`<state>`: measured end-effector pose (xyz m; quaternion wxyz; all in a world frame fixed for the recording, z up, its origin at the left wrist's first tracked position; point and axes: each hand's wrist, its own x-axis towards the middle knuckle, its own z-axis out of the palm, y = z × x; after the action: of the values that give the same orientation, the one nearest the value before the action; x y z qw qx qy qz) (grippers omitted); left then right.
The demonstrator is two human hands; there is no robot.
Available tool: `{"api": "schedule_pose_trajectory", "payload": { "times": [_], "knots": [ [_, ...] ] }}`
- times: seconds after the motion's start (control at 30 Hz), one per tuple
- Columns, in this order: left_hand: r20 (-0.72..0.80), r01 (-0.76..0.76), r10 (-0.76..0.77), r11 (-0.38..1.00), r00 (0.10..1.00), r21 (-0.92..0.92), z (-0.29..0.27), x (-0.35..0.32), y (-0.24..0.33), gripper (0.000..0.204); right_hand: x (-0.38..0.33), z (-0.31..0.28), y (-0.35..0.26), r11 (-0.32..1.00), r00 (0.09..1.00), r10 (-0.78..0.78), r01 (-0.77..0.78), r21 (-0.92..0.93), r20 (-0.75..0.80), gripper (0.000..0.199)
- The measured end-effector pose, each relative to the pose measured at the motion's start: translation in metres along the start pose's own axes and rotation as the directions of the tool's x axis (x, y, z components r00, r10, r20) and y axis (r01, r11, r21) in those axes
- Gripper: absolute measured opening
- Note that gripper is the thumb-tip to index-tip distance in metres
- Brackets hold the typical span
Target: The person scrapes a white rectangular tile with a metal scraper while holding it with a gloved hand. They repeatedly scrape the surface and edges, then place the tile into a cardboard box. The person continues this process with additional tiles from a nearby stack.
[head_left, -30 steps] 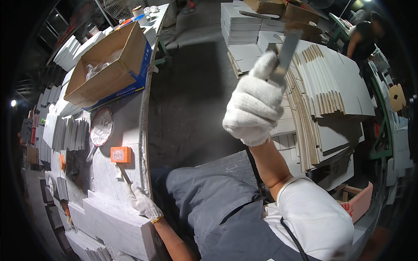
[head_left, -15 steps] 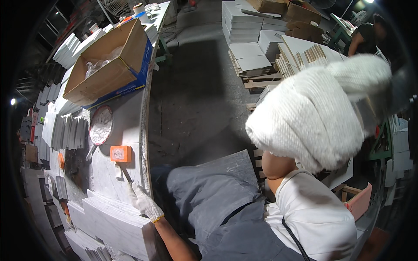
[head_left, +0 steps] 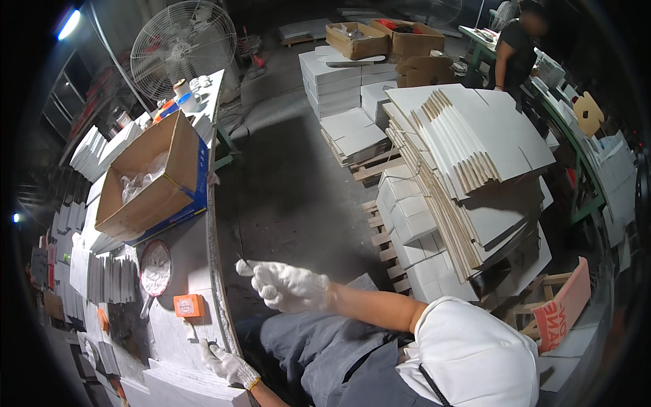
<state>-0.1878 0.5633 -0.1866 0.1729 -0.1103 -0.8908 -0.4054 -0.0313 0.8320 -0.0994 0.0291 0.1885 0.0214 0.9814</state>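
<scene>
My right hand (head_left: 290,285), in a white knitted glove, is held out over my lap beside the table edge. Its fingers are curled and pinched; a thin dark tip shows by the fingertips, too small to name. My left hand (head_left: 230,366), in a white glove with a yellow cuff, lies low at the table's edge. Its fingers are bent around something greyish, mostly hidden. Just beyond are a small white piece (head_left: 189,330) and an orange box (head_left: 188,306). Further along the white-grey table top (head_left: 193,261) lies a round, red-rimmed, handled dish (head_left: 156,268) of white material.
An open cardboard box (head_left: 152,180) with clear plastic stands on the table, near stacked pale slabs (head_left: 105,275). To the right are flat cardboard stacks (head_left: 468,149), white cartons (head_left: 410,203) and pallets (head_left: 385,251). A large fan (head_left: 183,47) and another person (head_left: 515,51) are farther back.
My right hand has come down from high in front on the right to over my lap. My left hand has stayed by the table edge. The view has shifted, showing more of the room.
</scene>
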Motion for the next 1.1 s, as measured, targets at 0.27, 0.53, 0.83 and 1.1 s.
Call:
{"api": "schedule_pose_trajectory", "payload": {
  "times": [0.27, 0.53, 0.83, 1.1],
  "knots": [
    [-0.032, -0.139, 0.142, 0.987, 0.989, 0.079, -0.003, -0.007, 0.003, 0.035, -0.024, 0.17, -0.073, 0.917, 0.727, -0.147, 0.354, -0.182, 0.671, 0.022],
    [0.056, -0.061, 0.045, 0.937, 0.997, 0.343, -0.005, -0.009, 0.011, 0.038, -0.002, 0.072, -0.029, 0.907, 0.929, -0.305, 0.351, -0.234, 0.212, 0.023],
    [0.064, -0.262, 0.276, 0.778, 0.959, 0.572, 0.003, -0.007, -0.017, 0.051, 0.037, 0.032, 0.04, 0.862, 0.941, 0.006, -0.176, -0.475, -0.338, 0.037],
    [0.112, -0.213, 0.184, 0.742, 0.977, 0.636, 0.006, -0.009, -0.003, 0.047, 0.134, 0.164, 0.08, 0.644, 0.963, 0.26, -0.12, -0.755, 0.068, 0.042]
  ]
}}
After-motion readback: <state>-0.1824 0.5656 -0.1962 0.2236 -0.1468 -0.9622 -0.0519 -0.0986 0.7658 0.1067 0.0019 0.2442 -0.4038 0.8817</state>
